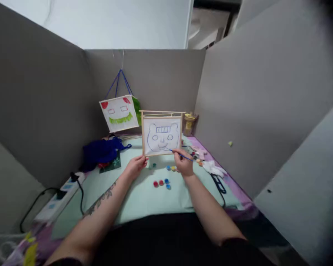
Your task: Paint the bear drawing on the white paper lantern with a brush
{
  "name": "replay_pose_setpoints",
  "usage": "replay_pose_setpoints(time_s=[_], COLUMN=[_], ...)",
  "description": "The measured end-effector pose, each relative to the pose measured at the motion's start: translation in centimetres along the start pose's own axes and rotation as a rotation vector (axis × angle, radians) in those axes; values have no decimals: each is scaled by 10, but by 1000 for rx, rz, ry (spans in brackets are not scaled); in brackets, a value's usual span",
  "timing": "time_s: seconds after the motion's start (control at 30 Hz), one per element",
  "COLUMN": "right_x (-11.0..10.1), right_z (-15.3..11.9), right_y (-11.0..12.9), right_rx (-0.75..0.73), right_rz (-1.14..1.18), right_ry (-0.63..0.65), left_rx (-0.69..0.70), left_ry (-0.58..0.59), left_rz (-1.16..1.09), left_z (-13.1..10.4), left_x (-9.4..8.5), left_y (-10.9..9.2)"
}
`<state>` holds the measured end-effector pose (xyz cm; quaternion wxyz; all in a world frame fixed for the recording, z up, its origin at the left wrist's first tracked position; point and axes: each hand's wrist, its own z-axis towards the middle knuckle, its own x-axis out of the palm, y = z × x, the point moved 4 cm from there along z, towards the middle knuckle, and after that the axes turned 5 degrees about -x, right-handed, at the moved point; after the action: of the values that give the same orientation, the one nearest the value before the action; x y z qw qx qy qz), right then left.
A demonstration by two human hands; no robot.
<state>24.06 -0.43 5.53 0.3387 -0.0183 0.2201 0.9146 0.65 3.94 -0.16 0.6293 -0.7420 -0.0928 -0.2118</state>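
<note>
Upright above the table stands a white paper lantern with a thin wooden frame. Its front panel carries a blue line drawing of an animal face with round ears, eyes, a nose and a mouth. My left hand is closed on the frame's lower left corner. In my right hand is a thin blue paintbrush, its tip at the panel near the drawn mouth. Below the lantern are small paint pots: red, blue and yellow.
A painted lantern hangs by blue cords at the back left. Dark blue cloth lies on the left, near a power strip. On the right are crumpled white tissue and a yellow cup. Grey partitions enclose the table.
</note>
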Motion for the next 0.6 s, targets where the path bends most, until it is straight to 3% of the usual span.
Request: replay_pose_setpoints(time_s=[0.6], right_x=[3], right_z=[1], right_y=[3], right_rx=[5], right_rz=[8], right_ry=[50], left_rx=[-4], left_ry=[13], left_rz=[23], left_z=[-1], left_x=[2], left_y=[-1])
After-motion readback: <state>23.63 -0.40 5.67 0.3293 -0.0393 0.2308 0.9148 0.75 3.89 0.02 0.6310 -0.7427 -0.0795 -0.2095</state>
